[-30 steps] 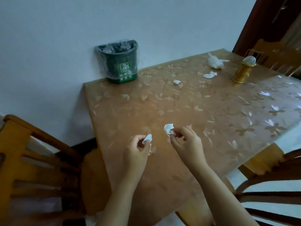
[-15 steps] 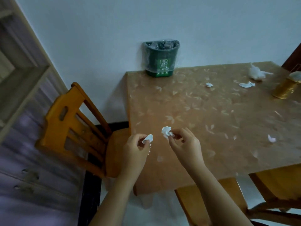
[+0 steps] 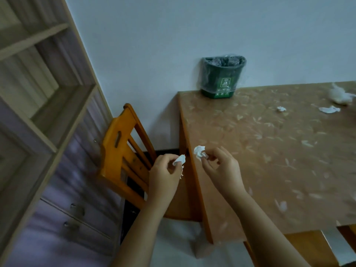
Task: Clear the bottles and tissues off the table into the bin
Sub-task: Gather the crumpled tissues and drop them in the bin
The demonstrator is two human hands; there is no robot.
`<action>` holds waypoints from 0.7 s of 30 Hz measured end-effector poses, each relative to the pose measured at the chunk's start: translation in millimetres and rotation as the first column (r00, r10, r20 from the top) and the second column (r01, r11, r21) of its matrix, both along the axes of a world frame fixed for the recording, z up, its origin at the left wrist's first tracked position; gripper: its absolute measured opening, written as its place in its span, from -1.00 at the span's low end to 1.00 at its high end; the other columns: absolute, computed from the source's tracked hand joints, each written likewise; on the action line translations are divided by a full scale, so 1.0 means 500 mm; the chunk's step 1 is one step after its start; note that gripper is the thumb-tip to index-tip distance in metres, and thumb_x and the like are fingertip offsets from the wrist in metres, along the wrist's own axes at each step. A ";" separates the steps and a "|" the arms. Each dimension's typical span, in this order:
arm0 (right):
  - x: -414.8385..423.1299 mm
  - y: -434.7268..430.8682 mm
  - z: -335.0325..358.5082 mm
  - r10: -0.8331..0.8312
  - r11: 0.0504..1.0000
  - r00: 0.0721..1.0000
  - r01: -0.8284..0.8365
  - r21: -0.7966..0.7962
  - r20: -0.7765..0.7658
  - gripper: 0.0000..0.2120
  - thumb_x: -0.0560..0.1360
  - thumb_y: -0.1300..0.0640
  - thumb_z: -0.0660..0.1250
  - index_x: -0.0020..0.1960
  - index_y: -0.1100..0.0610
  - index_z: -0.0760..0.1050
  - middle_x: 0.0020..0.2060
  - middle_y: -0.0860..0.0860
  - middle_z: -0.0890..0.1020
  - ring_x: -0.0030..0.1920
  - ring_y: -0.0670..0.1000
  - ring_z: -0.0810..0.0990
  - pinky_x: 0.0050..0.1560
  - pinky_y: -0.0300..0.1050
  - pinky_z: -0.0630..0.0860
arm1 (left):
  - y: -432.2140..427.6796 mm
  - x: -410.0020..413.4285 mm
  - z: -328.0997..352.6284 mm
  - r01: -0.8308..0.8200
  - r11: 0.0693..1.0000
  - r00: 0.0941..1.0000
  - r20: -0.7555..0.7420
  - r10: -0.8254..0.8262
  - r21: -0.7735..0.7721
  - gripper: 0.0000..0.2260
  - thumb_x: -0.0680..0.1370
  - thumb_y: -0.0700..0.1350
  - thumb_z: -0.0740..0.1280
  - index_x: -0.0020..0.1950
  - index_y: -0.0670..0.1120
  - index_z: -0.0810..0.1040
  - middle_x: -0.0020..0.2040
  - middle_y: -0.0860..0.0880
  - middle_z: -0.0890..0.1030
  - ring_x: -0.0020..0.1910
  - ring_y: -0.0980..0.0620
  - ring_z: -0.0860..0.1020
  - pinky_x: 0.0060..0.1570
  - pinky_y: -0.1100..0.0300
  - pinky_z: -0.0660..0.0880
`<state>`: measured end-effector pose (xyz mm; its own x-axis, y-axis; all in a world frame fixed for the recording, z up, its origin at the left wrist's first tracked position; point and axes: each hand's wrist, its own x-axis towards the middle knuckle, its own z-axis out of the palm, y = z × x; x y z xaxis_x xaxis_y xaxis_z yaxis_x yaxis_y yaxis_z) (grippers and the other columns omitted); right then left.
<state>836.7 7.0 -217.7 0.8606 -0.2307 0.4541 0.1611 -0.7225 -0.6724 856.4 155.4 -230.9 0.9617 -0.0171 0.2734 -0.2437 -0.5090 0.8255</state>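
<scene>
At the near left corner of the table, I see both hands raised side by side, each pinching a scrap of tissue. The left hand is curled, thumb and forefinger closed on a small white wad that sits off the table's edge, over the gap beside the wooden chair. The right hand pinches a crumpled tissue ball at its fingertips, just above the table's left edge, the other fingers loosely bent. The two scraps are near each other but apart.

The green bin, lined with a clear plastic bag, stands on the far left corner of the table against the wall, well apart from my hands. Farther right on the tabletop lie more tissues: a small scrap, a flat torn piece just beside it, and a larger fluffy clump at the frame's right edge. A shelf unit with drawers fills the left side, blurred
</scene>
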 end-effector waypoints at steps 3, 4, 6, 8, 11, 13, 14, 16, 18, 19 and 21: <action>0.049 0.068 0.005 -0.036 0.999 0.999 0.036 0.000 0.011 -0.94 0.36 0.31 0.38 -0.20 0.19 0.53 -0.33 0.03 0.53 -0.28 0.03 0.49 -0.31 -0.22 0.35 | 0.068 0.062 0.013 0.038 0.999 0.999 0.035 -0.039 0.026 -0.89 0.52 -0.17 0.30 0.03 -0.10 0.54 -0.05 0.01 0.54 -0.18 0.30 0.43 -0.23 0.58 0.37; 0.066 0.087 0.006 -0.050 0.999 0.999 0.050 0.003 0.019 -0.94 0.37 0.31 0.38 -0.19 0.19 0.54 -0.33 0.04 0.53 -0.27 0.01 0.49 -0.31 -0.23 0.36 | 0.088 0.084 0.016 0.054 0.998 0.998 0.040 -0.056 0.028 -0.88 0.52 -0.17 0.30 0.04 -0.11 0.54 -0.05 0.01 0.54 -0.18 0.27 0.45 -0.23 0.59 0.37; 0.095 0.121 0.008 -0.089 0.996 0.996 0.088 0.032 0.027 -0.94 0.38 0.30 0.38 -0.18 0.18 0.55 -0.33 -0.01 0.52 -0.26 -0.04 0.48 -0.27 -0.37 0.34 | 0.120 0.127 0.018 0.090 0.996 0.995 0.048 -0.091 0.025 -0.87 0.51 -0.16 0.31 0.04 -0.11 0.54 -0.05 -0.01 0.56 -0.15 0.19 0.48 -0.24 0.55 0.41; 0.116 0.145 0.010 -0.117 0.992 0.993 0.115 0.051 0.027 -0.94 0.38 0.30 0.38 -0.17 0.17 0.55 -0.32 -0.05 0.50 -0.24 -0.08 0.47 -0.25 -0.47 0.31 | 0.138 0.163 0.019 0.118 0.993 0.992 0.050 -0.119 0.009 -0.89 0.51 -0.16 0.31 0.03 -0.09 0.55 -0.05 -0.01 0.58 -0.10 0.14 0.51 -0.20 0.45 0.44; 0.150 0.164 0.010 -0.165 0.986 0.986 0.165 0.037 0.016 -0.95 0.38 0.30 0.38 -0.17 0.19 0.55 -0.31 0.00 0.53 -0.24 -0.03 0.49 -0.26 -0.39 0.33 | 0.145 0.215 0.018 0.168 0.986 0.984 0.066 -0.167 0.002 -0.88 0.51 -0.18 0.31 0.03 -0.11 0.55 -0.06 -0.01 0.57 -0.10 0.11 0.51 -0.17 0.37 0.45; 0.175 0.163 0.012 -0.188 0.982 0.982 0.188 0.016 0.021 -0.96 0.38 0.30 0.38 -0.18 0.21 0.54 -0.31 0.04 0.55 -0.24 0.01 0.50 -0.26 -0.23 0.39 | 0.138 0.245 0.017 0.197 0.980 0.977 0.083 -0.196 0.001 -0.88 0.51 -0.19 0.32 0.03 -0.14 0.55 -0.08 0.00 0.55 -0.15 0.18 0.49 -0.20 0.40 0.45; 0.190 0.159 0.013 -0.196 0.981 0.980 0.195 0.007 0.021 -0.96 0.38 0.29 0.38 -0.17 0.22 0.54 -0.31 0.06 0.56 -0.24 0.02 0.50 -0.26 -0.18 0.41 | 0.131 0.261 0.015 0.212 0.977 0.974 0.086 -0.211 -0.001 -0.88 0.51 -0.19 0.32 0.03 -0.14 0.55 -0.08 0.02 0.54 -0.18 0.20 0.48 -0.23 0.43 0.45; 0.226 0.149 0.012 -0.209 0.978 0.978 0.209 0.000 0.021 -0.96 0.38 0.30 0.38 -0.17 0.22 0.55 -0.31 0.07 0.56 -0.24 0.02 0.50 -0.25 -0.17 0.41 | 0.117 0.298 0.010 0.228 0.974 0.970 0.081 -0.228 0.007 -0.88 0.51 -0.18 0.32 0.03 -0.14 0.55 -0.10 0.04 0.51 -0.20 0.23 0.46 -0.26 0.46 0.43; 0.267 0.133 0.006 -0.227 0.974 0.974 0.227 0.018 0.013 -0.96 0.38 0.29 0.38 -0.18 0.21 0.54 -0.30 0.04 0.56 -0.24 0.00 0.50 -0.24 -0.23 0.39 | 0.099 0.341 0.006 0.233 0.972 0.970 0.063 -0.233 0.013 -0.89 0.51 -0.17 0.31 0.01 -0.13 0.55 -0.10 0.03 0.52 -0.19 0.19 0.47 -0.27 0.45 0.40; 0.292 0.122 0.001 -0.238 0.971 0.971 0.237 0.027 0.008 -0.95 0.37 0.29 0.38 -0.18 0.19 0.54 -0.30 0.03 0.56 -0.24 -0.01 0.51 -0.24 -0.26 0.39 | 0.087 0.365 0.004 0.237 0.971 0.970 0.052 -0.237 0.004 -0.90 0.50 -0.18 0.31 0.00 -0.13 0.55 -0.10 0.01 0.53 -0.18 0.17 0.48 -0.27 0.45 0.39; 0.344 0.096 -0.005 -0.259 0.965 0.966 0.259 0.041 0.003 -0.95 0.37 0.27 0.39 -0.18 0.18 0.55 -0.31 0.00 0.55 -0.24 -0.03 0.51 -0.24 -0.33 0.36 | 0.062 0.417 0.002 0.248 0.969 0.968 0.039 -0.248 -0.010 -0.91 0.50 -0.20 0.31 -0.02 -0.13 0.55 -0.10 -0.02 0.55 -0.21 0.17 0.49 -0.29 0.50 0.39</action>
